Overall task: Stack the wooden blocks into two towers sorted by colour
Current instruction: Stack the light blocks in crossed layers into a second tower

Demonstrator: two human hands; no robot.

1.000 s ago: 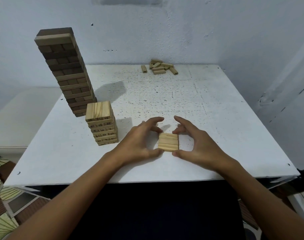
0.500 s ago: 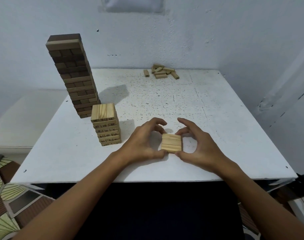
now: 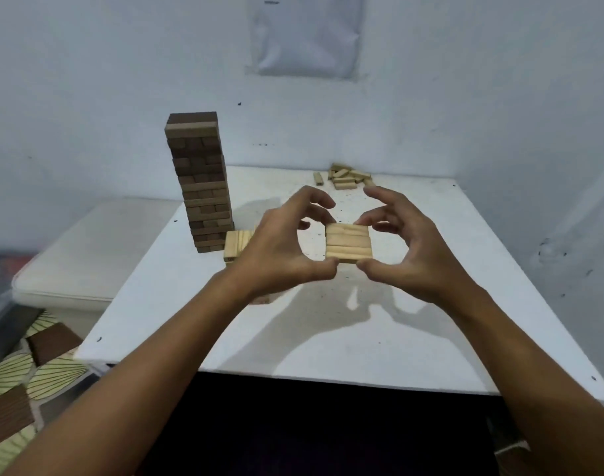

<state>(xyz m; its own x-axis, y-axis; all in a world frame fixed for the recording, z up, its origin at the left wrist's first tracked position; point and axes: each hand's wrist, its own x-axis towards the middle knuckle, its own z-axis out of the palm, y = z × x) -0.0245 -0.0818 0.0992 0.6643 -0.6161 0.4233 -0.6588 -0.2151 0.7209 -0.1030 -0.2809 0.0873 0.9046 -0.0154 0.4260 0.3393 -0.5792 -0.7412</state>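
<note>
White worktop (image 3: 431, 338) against a pale wall carries a tall dark-brown tower (image 3: 201, 182) at back left, a short light tower (image 3: 238, 242) just in front of it and partly hidden by the left hand (image 3: 280, 252), and loose light blocks (image 3: 347, 175) near the far edge. Both hands hold a flat row of three light blocks (image 3: 348, 242) raised above the worktop. Each grip is a pinch, the right hand (image 3: 413, 249) and the left with thumb at the near edge and fingers at the far edge.
</note>
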